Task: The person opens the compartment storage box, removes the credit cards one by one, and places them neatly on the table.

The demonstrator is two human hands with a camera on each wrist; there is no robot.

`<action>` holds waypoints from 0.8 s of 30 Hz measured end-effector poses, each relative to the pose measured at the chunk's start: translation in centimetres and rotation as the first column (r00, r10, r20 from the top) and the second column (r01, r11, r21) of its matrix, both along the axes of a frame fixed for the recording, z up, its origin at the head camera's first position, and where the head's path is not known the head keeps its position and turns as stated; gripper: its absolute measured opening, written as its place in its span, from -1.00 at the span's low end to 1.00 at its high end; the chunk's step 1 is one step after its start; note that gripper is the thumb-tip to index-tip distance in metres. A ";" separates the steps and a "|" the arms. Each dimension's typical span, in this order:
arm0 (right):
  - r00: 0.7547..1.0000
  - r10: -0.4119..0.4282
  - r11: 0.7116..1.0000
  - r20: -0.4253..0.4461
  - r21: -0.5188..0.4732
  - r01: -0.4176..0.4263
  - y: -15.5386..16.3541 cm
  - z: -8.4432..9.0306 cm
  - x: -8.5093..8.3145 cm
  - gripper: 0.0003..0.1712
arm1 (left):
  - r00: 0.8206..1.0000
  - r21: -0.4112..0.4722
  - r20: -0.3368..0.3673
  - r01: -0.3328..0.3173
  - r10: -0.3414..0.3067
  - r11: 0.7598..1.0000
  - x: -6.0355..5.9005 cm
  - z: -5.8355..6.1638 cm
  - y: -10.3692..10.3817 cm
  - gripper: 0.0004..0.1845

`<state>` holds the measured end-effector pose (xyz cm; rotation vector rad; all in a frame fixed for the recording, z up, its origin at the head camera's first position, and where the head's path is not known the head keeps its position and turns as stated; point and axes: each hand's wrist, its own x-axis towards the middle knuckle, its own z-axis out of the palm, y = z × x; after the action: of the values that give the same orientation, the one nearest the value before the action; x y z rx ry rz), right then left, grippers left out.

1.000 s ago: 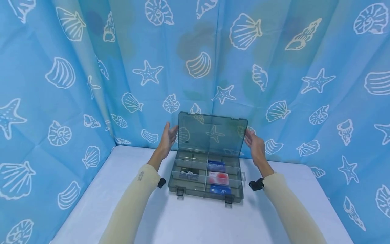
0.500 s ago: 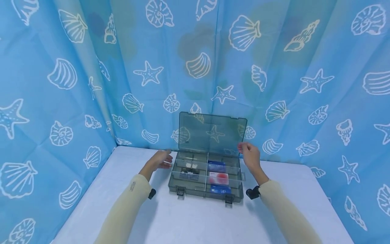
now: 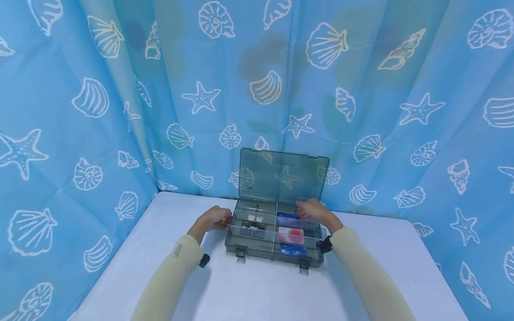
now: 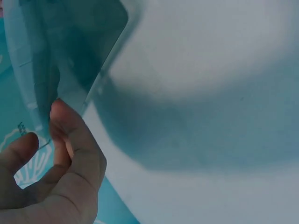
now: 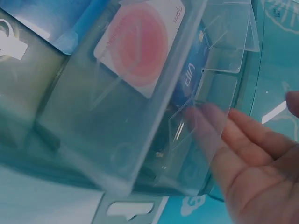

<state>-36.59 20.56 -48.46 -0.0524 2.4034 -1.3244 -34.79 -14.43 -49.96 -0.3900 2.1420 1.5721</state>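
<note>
A translucent grey-green organizer box (image 3: 250,246) stands on the white table with its lid (image 3: 285,176) raised. My left hand (image 3: 218,217) is at its left side, fingertips touching the wall near the back corner; thumb and fingers stand apart in the left wrist view. My right hand (image 3: 315,211) reaches over the back right compartment. In the right wrist view its fingers extend behind a clear divider (image 5: 145,135), close to a blue VIP card (image 5: 189,77); contact is unclear. A white card with a red circle (image 3: 291,235) and another blue VIP card (image 3: 293,249) lie in front compartments.
A black VIP card (image 3: 252,229) and a small white butterfly-shaped piece (image 3: 255,218) lie in the left compartments. Two latches, one being the left latch (image 3: 241,253), hang at the box's front. A blue shell-patterned curtain (image 3: 281,89) rises right behind the table (image 3: 249,294).
Both hands have come down from the lid's sides. My left hand now reaches the box's left wall, and my right has moved left and down into the back right compartment. The lid stays up.
</note>
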 end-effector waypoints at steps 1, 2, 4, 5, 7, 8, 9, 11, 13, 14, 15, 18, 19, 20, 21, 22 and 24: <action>1.000 0.001 0.999 -0.003 0.037 -0.001 -0.2 -0.1 0.0 -0.37 | 1.000 0.006 0.005 -0.004 0.004 1.000 0.0 -0.2 0.0 -0.68; 1.000 0.000 0.998 -0.005 0.069 0.001 -0.4 -0.1 0.0 -0.35 | 1.000 0.015 0.010 -0.009 0.009 1.000 0.0 -0.3 0.0 -0.69; 1.000 -0.002 0.994 0.001 0.105 0.002 -0.7 -0.2 0.0 -0.31 | 1.000 0.039 0.021 -0.023 0.022 0.999 -0.1 -0.6 -0.1 -0.69; 1.000 -0.011 0.994 0.008 0.113 0.010 -0.8 -0.2 0.0 -0.29 | 0.999 0.051 0.027 -0.031 0.030 0.998 -0.2 -0.8 -0.2 -0.69; 0.999 -0.035 0.993 0.024 0.109 0.032 -1.0 -0.2 0.0 -0.25 | 0.998 0.076 0.038 -0.045 0.042 0.996 -0.3 -1.0 -0.2 -0.69; 0.999 -0.040 0.994 0.027 0.107 0.037 -1.0 -0.2 0.0 -0.23 | 0.998 0.088 0.040 -0.048 0.045 0.995 -0.3 -1.1 -0.3 -0.69; 0.998 -0.051 0.994 0.033 0.102 0.048 -1.0 -0.3 -0.1 -0.23 | 0.998 0.099 0.042 -0.051 0.047 0.994 -0.4 -1.2 -0.3 -0.71; 0.997 -0.069 0.994 0.042 0.092 0.065 -0.9 -0.5 -0.1 -0.23 | 0.998 0.113 0.045 -0.052 0.047 0.992 -0.5 -1.3 -0.3 -0.74; 0.994 -0.084 0.995 0.069 0.056 0.080 -0.8 -0.6 -0.2 -0.27 | 0.998 0.123 0.046 -0.052 0.047 0.991 -0.6 -1.5 -0.4 -0.76; 0.992 -0.093 0.995 0.087 0.032 0.090 -0.8 -0.6 -0.3 -0.28 | 0.998 0.129 0.050 -0.056 0.049 0.990 -0.6 -1.5 -0.4 -0.77; 0.988 -0.109 0.994 0.110 -0.006 0.110 -0.7 -0.7 -0.4 -0.30 | 0.997 0.134 0.052 -0.057 0.050 0.989 -0.6 -1.5 -0.5 -0.77; 0.975 -0.135 0.984 0.176 -0.094 0.154 -0.6 -0.6 -0.8 -0.34 | 0.997 0.132 0.056 -0.059 0.052 0.989 -0.6 -1.6 -0.6 -0.77; 0.971 -0.141 0.979 0.191 -0.116 0.165 -0.5 -0.5 -0.9 -0.34 | 0.997 0.127 0.057 -0.057 0.050 0.990 -0.6 -1.5 -0.6 -0.76; 0.969 -0.147 0.976 0.201 -0.130 0.175 -0.5 -0.5 -0.9 -0.33 | 0.997 0.120 0.056 -0.051 0.045 0.991 -0.5 -1.4 -0.6 -0.76; 0.966 -0.151 0.973 0.212 -0.141 0.183 -0.5 -0.5 -1.0 -0.33 | 0.998 0.111 0.055 -0.045 0.040 0.993 -0.5 -1.3 -0.6 -0.76; 0.964 -0.155 0.972 0.218 -0.141 0.188 -0.5 -0.5 -1.0 -0.32 | 0.998 0.099 0.056 -0.041 0.036 0.994 -0.5 -1.3 -0.6 -0.76; 0.960 -0.158 0.968 0.232 -0.153 0.197 -0.5 -0.5 -1.1 -0.30 | 0.998 0.079 0.053 -0.031 0.027 0.996 -0.5 -1.1 -0.6 -0.77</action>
<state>-37.65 20.06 -48.92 0.2549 2.1440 -1.5332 -35.30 -15.02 -51.08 -0.4323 2.0368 1.6395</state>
